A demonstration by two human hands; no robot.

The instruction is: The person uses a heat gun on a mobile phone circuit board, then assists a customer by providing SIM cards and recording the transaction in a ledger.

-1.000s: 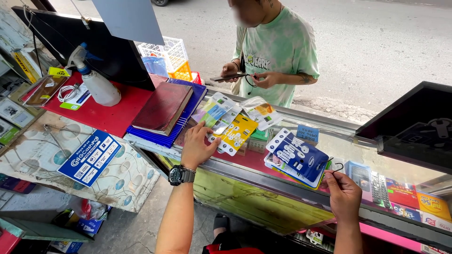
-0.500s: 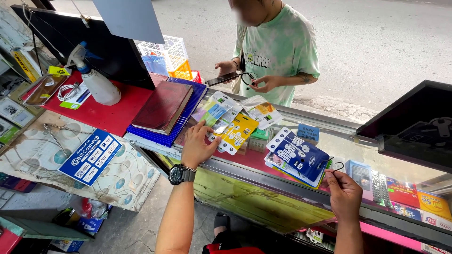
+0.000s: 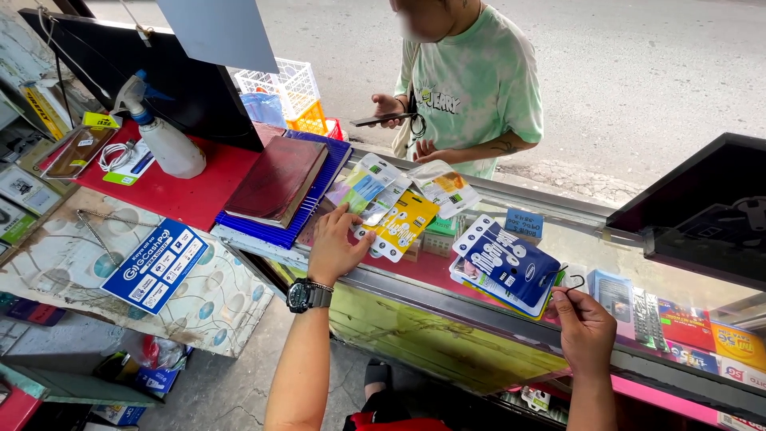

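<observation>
Head view, single camera looking down over a glass shop counter [image 3: 479,299].

Left hand [image 3: 335,249], centre of the frame, wears a black wristwatch [image 3: 306,295]. Its fingers are spread flat, tips resting on a fan of card packs [image 3: 391,203] lying on the counter top; nothing is gripped. The fan holds a pale green pack, a white one and a yellow one, each overlapping the next.

Right hand [image 3: 586,327], lower right of the frame, pinches a thin black wire hook [image 3: 568,279] between thumb and forefinger. The hook sits at the lower right corner of a stack of dark blue card packs [image 3: 507,263], right of centre.

Handling, as judged: the card packs look light, thin and slightly flexible, with glossy film that may slide on glass. Take hold at an edge or at the hang tab; press flat to stop a fan from slipping.

Labels and signs:
- blue rectangular sign [image 3: 155,265] with white print, lower left, lying tilted on a patterned cloth
- small light blue tag [image 3: 523,223] standing behind the dark blue stack
- red and orange packages [image 3: 710,335] under the glass, far right
- white spray bottle [image 3: 163,140] on a red mat, upper left
- dark red book [image 3: 275,179] on a blue ribbed tray

A customer in a pale green shirt [image 3: 471,88] stands at top centre, holding a phone
</observation>
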